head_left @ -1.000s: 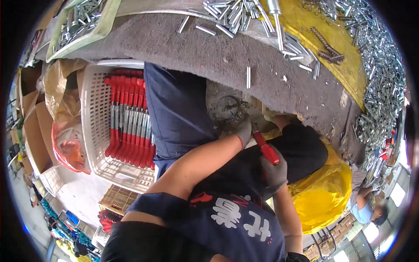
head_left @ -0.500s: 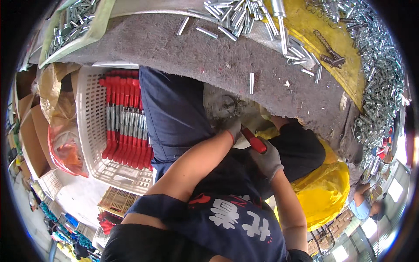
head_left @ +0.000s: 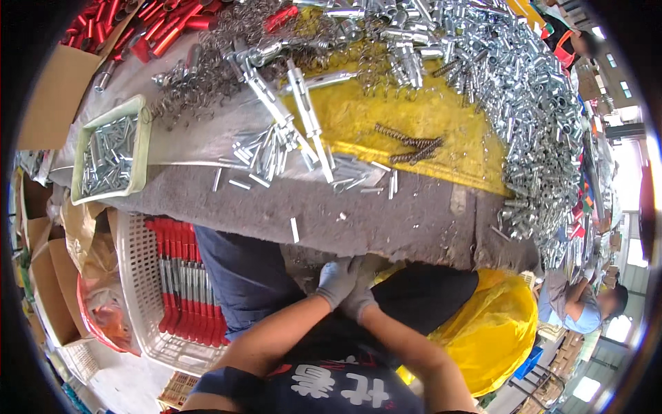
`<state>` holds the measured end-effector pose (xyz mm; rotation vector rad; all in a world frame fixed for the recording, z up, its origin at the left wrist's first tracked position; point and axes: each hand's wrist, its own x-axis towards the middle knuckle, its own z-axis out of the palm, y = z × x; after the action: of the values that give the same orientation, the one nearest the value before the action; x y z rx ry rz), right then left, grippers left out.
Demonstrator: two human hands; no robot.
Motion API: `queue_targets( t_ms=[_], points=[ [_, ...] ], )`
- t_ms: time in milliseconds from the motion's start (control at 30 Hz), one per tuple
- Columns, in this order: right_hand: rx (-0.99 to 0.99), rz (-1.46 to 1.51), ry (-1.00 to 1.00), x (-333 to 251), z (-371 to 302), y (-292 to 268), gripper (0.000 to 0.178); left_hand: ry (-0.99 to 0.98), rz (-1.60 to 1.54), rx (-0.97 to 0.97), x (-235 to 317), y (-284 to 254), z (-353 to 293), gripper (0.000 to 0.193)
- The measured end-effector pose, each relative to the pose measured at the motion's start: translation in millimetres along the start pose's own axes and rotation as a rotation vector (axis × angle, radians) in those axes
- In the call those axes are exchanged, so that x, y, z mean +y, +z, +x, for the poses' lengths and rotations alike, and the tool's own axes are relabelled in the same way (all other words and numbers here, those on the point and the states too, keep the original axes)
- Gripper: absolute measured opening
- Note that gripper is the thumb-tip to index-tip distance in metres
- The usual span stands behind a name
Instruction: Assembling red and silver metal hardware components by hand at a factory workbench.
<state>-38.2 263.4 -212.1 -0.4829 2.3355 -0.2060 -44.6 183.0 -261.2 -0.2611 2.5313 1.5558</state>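
Both my hands wear grey gloves and are close together between my knees, just under the front edge of the cloth-covered bench [head_left: 407, 214]. My left hand [head_left: 335, 281] is closed, its fingers reaching in beneath the edge. Touching it, my right hand [head_left: 360, 295] is closed too, lower and to the right. Whatever they grip is hidden by the gloves and the bench edge. One short silver pin [head_left: 294, 230] lies on the cloth just beyond them. Farther off, a loose pile of pins [head_left: 272, 153] lies beside two long silver tube assemblies [head_left: 308, 114].
At left, a white crate [head_left: 131, 276] holds a row of red-and-silver parts [head_left: 183, 283]. A pale tray [head_left: 143, 155] of pins stands on the bench. Springs [head_left: 414, 146] lie on yellow sheeting; heaped metal fittings [head_left: 541, 138] fill the right. A co-worker [head_left: 579, 303] is at far right.
My view has tilted up, showing more of the bench. My hands have come together; the red-handled piece seen at my right hand is now out of sight.
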Motion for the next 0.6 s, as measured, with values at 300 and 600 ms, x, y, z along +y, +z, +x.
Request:
queue_targets(
  t_ms=[300, 600],
  points=[
    [0.006, 0.381, 0.021, 13.9, 23.8, 13.5, 0.042, 0.051, 0.146, -0.020, -31.1, 6.1, 15.9, 0.028],
    [0.358, 0.203, -0.172, 20.6, 32.4, 50.5, 0.045, 0.135, 0.285, -0.074, -30.2, 3.5, 13.7, 0.028]
  ],
)
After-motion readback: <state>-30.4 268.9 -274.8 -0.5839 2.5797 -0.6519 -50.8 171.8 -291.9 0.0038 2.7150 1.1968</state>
